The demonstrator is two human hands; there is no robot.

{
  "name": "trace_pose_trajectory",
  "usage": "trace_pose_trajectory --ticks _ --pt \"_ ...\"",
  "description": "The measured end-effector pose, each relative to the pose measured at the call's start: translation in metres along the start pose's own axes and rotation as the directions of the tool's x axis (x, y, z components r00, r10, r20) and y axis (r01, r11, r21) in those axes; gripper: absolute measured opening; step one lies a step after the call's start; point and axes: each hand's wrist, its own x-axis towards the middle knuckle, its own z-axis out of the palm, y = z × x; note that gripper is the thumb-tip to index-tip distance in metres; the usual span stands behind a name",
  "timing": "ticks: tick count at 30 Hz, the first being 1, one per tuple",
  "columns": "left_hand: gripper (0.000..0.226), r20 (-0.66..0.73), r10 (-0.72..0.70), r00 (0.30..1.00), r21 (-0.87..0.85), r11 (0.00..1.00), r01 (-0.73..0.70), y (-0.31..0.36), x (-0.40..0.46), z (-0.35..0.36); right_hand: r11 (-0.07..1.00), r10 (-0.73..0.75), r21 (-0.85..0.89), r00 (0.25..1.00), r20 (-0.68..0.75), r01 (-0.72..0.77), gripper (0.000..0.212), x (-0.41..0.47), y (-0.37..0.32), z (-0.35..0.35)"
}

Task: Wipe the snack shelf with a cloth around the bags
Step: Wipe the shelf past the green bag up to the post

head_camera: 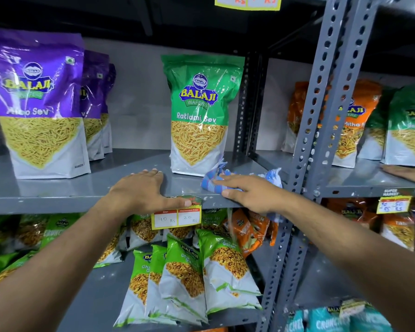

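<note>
**Cloth pressed flat on the grey steel snack shelf**

The right hand [247, 190] lies palm-down on a crumpled blue-and-white checked cloth [212, 182], pinning it to the painted grey metal shelf [58, 188] near its front edge, just right of and in front of a glossy green pouch [199, 116] printed "BALAJI WAFERS Ratlami Sev"; the cloth's raised corner seems to brush the pouch's white base, though the overlap is hard to judge. The left hand [139, 190] rests open and flat on the shelf, fingers spread, thumb hooked over the front lip above a yellow price tag [176, 218] reading "10 Rs" and "20 Rs". At far left stands a shiny purple pouch [38, 104] marked "Aloo Sev". A perforated slotted-angle upright [321, 104] rises right of the cloth. Another person's fingers [407, 173] show at the right edge.
</note>
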Motion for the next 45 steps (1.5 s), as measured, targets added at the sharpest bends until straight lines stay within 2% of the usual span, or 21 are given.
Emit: trace_pose_trajectory --ticks 2,4,6,8,9,12,15,18,21,24,27,29,30,32,34,35,37,39,40,42,45 --pt "0.142 0.006 -0.008 1.000 -0.006 1.000 0.008 0.001 -0.001 -0.001 0.995 -0.013 0.101 1.000 -0.028 0.016 0.036 -0.005 -0.004 -0.001" --pt "0.141 0.003 -0.006 1.000 -0.008 1.000 0.006 0.001 -0.002 -0.002 0.966 0.080 0.249 0.995 -0.057 -0.064 0.032 -0.006 -0.006 -0.009" --pt "0.139 -0.004 -0.001 1.000 -0.007 1.000 0.001 0.000 -0.002 -0.002 0.939 0.182 0.323 0.969 -0.167 -0.120 0.026 0.000 -0.001 -0.017" --pt "0.139 -0.004 -0.002 1.000 -0.009 1.000 0.002 0.000 -0.002 -0.002 0.940 0.279 0.278 0.914 -0.294 -0.197 0.030 0.008 0.011 -0.022" --pt "0.140 -0.004 -0.003 1.000 -0.013 1.000 0.003 0.000 -0.002 -0.001 0.934 0.320 0.261 0.896 -0.308 -0.244 0.032 0.012 0.017 -0.023" --pt "0.143 -0.015 -0.003 1.000 -0.017 1.000 0.002 -0.001 -0.001 0.000 0.922 0.379 0.147 0.911 -0.164 -0.357 0.040 0.020 0.027 -0.017" --pt "0.142 -0.024 0.002 1.000 -0.011 1.000 -0.002 -0.001 -0.001 0.001 0.940 0.341 -0.004 0.939 -0.045 -0.341 0.052 0.019 0.022 -0.011" --pt "0.143 -0.026 0.004 1.000 -0.007 1.000 -0.004 -0.001 -0.001 0.002 0.945 0.320 -0.050 0.946 -0.052 -0.322 0.055 0.015 0.020 -0.009" --pt "0.144 -0.023 0.003 1.000 -0.011 1.000 -0.003 -0.002 -0.001 0.001 0.964 0.253 -0.060 0.965 -0.067 -0.257 0.047 0.004 0.016 -0.008" --pt "0.145 -0.015 0.000 1.000 -0.018 1.000 -0.001 -0.001 -0.002 0.000 0.986 0.149 0.089 0.986 -0.072 -0.143 0.040 -0.008 0.008 -0.005" --pt "0.145 -0.018 0.002 1.000 -0.019 1.000 -0.003 0.000 -0.001 0.000 0.939 0.063 0.339 0.998 -0.015 -0.055 0.033 -0.016 -0.002 -0.007" --pt "0.143 -0.026 0.004 1.000 -0.015 1.000 -0.004 0.000 -0.001 0.000 0.857 0.092 0.515 0.991 -0.102 -0.027 0.025 -0.016 -0.004 -0.013" --pt "0.142 -0.027 0.003 1.000 -0.015 1.000 -0.003 0.000 -0.001 0.000 0.820 0.160 0.572 0.969 -0.189 -0.024 0.022 -0.012 -0.002 -0.018" --pt "0.143 -0.017 -0.003 1.000 -0.018 1.000 0.002 0.000 -0.001 0.000 0.835 0.328 0.544 0.871 -0.365 -0.086 0.025 0.000 0.008 -0.028" --pt "0.142 -0.015 -0.013 1.000 -0.018 1.000 0.013 -0.001 0.000 0.001 0.873 0.412 0.440 0.802 -0.431 -0.212 0.034 0.018 0.021 -0.034" --pt "0.141 -0.020 -0.017 1.000 -0.018 1.000 0.017 -0.002 0.001 0.002 0.876 0.431 0.399 0.810 -0.397 -0.270 0.037 0.027 0.025 -0.033" --pt "0.140 -0.030 -0.024 0.999 -0.018 1.000 0.023 -0.002 0.002 0.002 0.906 0.405 0.219 0.889 -0.211 -0.361 0.031 0.046 0.032 -0.025" --pt "0.143 -0.019 -0.027 0.999 -0.015 1.000 0.027 -0.001 0.000 0.002 0.927 0.373 0.044 0.927 -0.036 -0.371 0.021 0.053 0.029 -0.017" --pt "0.145 -0.010 -0.026 1.000 -0.012 1.000 0.026 0.000 -0.001 0.001 0.944 0.330 -0.018 0.944 0.016 -0.330 0.021 0.050 0.027 -0.016" --pt "0.148 0.006 -0.030 1.000 -0.013 0.999 0.030 0.001 -0.003 0.000 0.966 0.258 -0.049 0.962 0.087 -0.255 0.035 0.037 0.025 -0.018" --pt "0.149 0.008 -0.031 0.999 -0.014 0.999 0.031 0.002 -0.003 -0.001 0.984 0.174 0.036 0.982 0.076 -0.177 0.043 0.008 0.021 -0.016"
